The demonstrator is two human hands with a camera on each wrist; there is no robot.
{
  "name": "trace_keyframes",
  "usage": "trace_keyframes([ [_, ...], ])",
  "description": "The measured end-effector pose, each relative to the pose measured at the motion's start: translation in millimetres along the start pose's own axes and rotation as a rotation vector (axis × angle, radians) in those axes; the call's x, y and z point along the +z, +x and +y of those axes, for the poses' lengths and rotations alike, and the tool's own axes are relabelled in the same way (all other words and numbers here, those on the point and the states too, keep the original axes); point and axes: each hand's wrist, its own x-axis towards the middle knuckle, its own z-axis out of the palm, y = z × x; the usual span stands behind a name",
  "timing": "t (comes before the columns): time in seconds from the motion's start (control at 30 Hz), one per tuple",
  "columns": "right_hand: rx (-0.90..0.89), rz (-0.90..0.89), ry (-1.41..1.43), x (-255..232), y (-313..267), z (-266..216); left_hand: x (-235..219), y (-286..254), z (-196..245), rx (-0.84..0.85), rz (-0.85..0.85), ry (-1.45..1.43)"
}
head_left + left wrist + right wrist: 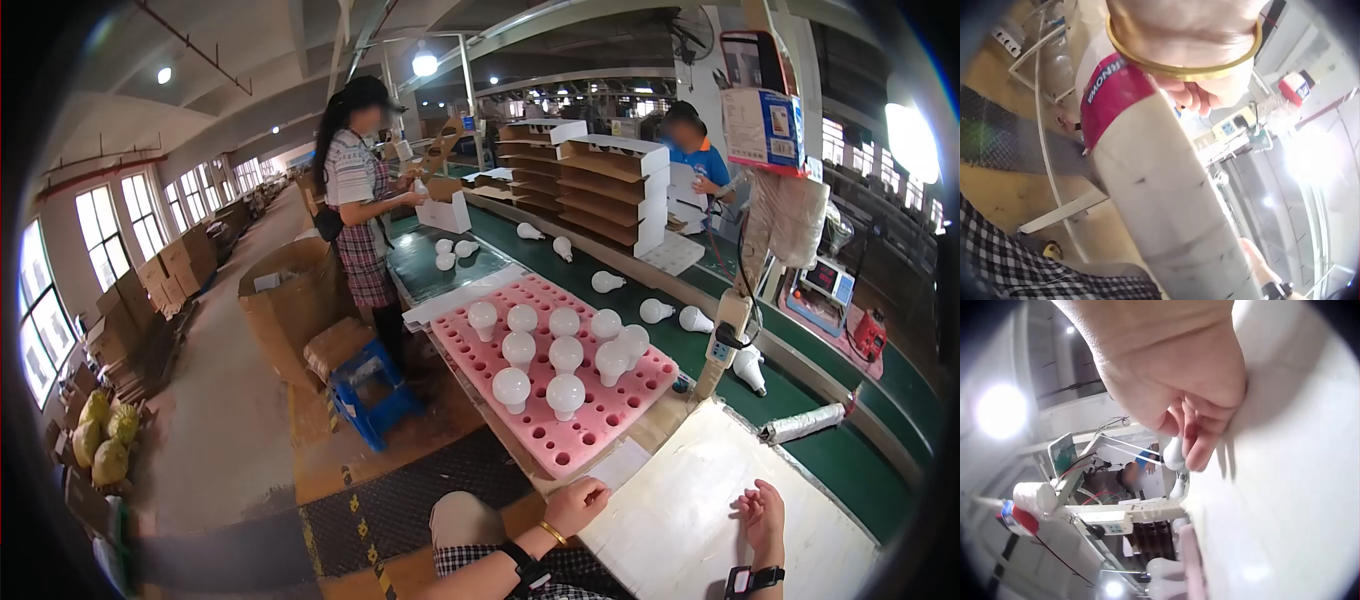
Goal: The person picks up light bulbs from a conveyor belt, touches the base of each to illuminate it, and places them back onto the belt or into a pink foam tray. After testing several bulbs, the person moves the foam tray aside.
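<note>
**Q:** Where are the bulbs?
**A:** The white bulbs [566,356] stand in a pink perforated block [570,445], left of and beyond the near counter [720,480]. Other bulbs lie along the green belt [820,460] to the right.

**Q:** State of each grip?
**A:** Left grip [578,505]: released, fingers loosely curled, at the counter's left edge. Right grip [762,515]: released, fingers slightly bent, resting over the right part of the counter.

**Q:** Surroundings?
**A:** Far left of the belt, a person in a checked apron [345,190] holds a bulb near a white box [443,212]. Far right, a person in blue [700,160] is beside a white-ended shelved unit [610,195]. A blue stool [375,395] stands left of the block; windows [100,220] line the far left wall.

**Q:** Obscured items?
**A:** The person in blue is partly hidden by the unit. In the left wrist view, the red label [1119,97] is cut off by the wrist; "RNOWA" is legible.

**Q:** Materials?
**A:** Block: foam-like, flat, with round holes. Bulbs: smooth, rounded heads. Counter: pale, scuffed, flat. Shelves: brown, cardboard-like.
</note>
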Motion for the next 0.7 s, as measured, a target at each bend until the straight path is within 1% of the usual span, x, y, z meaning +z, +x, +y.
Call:
trace_keyframes([
  [0.03,-0.005,-0.013,-0.012,1,1,0,-4,-1,-3,-0.049,-0.034,-0.134],
  [0.07,-0.027,-0.003,-0.002,-2,3,4,-12,-1,-9,-0.05,-0.01,-0.136],
  [0.1,-0.048,0.001,0.006,-3,8,7,-22,-2,-18,-0.238,-0.121,-0.393],
  [0.13,-0.055,-0.041,-0.056,-4,10,7,-35,-4,-24,-0.419,-0.23,-0.654],
  [0.17,-0.055,-0.067,-0.069,-4,11,7,-49,-10,-29,-0.413,-0.201,-0.658],
  [0.23,-0.071,-0.046,-0.04,-3,7,7,-76,-33,-41,-0.582,-0.226,-0.858],
  [0.27,-0.113,-0.101,-0.069,-8,7,8,-86,-48,-58,-0.58,-0.214,-0.864],
  [0.3,-0.113,-0.11,-0.077,-12,9,9,-94,-67,-82,-0.695,-0.176,-0.998],
  [0.33,-0.124,-0.091,-0.07,-14,11,10,-98,-80,-96,-0.81,-0.136,-1.131],
  [0.37,-0.132,-0.071,-0.062,-13,12,11,-101,-89,-98,-0.81,-0.125,-1.136],
  [0.4,-0.131,-0.049,-0.066,-5,5,8,-105,-96,-100,-0.889,0.092,-1.286],
  [0.43,-0.12,-0.059,-0.07,-9,5,9,-110,-104,-102,-0.961,0.324,-1.424],
  [0.47,-0.133,-0.076,-0.079,-17,12,11,-108,-107,-124,-0.876,0.275,-1.383],
  [0.5,-0.138,-0.104,-0.094,-23,19,14,-111,-103,-126,-0.922,0.241,-1.304],
  [0.53,-0.124,-0.197,-0.174,-31,24,13,-113,-103,-126,-0.943,0.191,-1.155],
  [0.57,-0.125,-0.058,-0.469,18,-34,-4,-119,-100,-120,-0.965,0.133,-1.007],
  [0.6,-0.061,-0.073,-0.398,2,-14,-1,-126,-96,-117,-0.968,0.16,-1.01],
  [0.63,0.004,-0.079,-0.329,-1,-8,-2,-132,-93,-116,-0.813,0.082,-0.549],
  [0.67,-0.051,-0.103,-0.325,-6,-8,0,-137,-95,-115,-0.646,0.0,-0.096],
  [0.7,-0.039,-0.116,-0.339,4,-17,-2,-141,-100,-114,-0.662,0.016,-0.098],
])
